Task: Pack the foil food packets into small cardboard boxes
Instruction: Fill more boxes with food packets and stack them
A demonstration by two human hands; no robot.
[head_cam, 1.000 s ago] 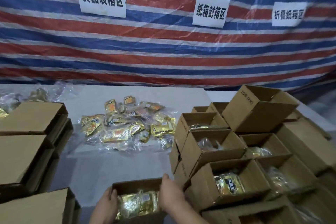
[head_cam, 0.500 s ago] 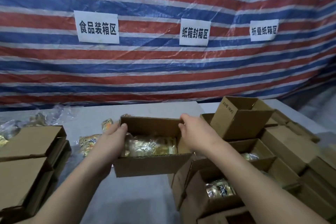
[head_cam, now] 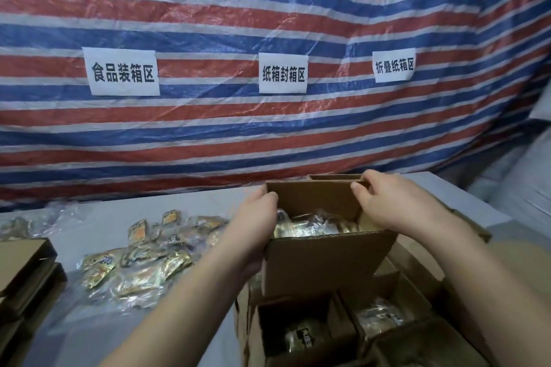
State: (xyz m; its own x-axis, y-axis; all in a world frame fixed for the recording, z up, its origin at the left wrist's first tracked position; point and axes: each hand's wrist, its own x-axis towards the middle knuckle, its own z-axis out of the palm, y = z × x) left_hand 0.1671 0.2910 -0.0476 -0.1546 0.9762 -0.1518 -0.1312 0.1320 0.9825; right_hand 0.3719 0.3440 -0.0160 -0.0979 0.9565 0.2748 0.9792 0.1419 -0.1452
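Box (head_cam: 325, 259) carried rightward, now above stacked boxes (head_cam: 310, 334). Left hand (head_cam: 253, 229), right hand (head_cam: 390, 205) grip its sides; packets (head_cam: 313, 226) inside. Risk: uneven stack, box tips, spills.

We now hold the filled cardboard box (head_cam: 325, 259) farther right than half a second ago: it has left the space above the bare table (head_cam: 98, 223) and hangs over the stack of open boxes (head_cam: 343, 325) on the right, whereas a second ago it sat low at the near edge. Our left hand (head_cam: 253, 226) still grips its left end, and our right hand (head_cam: 390, 205) its far right corner, both arms stretched farther out. With the box moved aside, the loose foil packets (head_cam: 140, 259) on the table show again. Our view has tipped upward, so the three paper signs (head_cam: 283, 73) sit lower in the picture.
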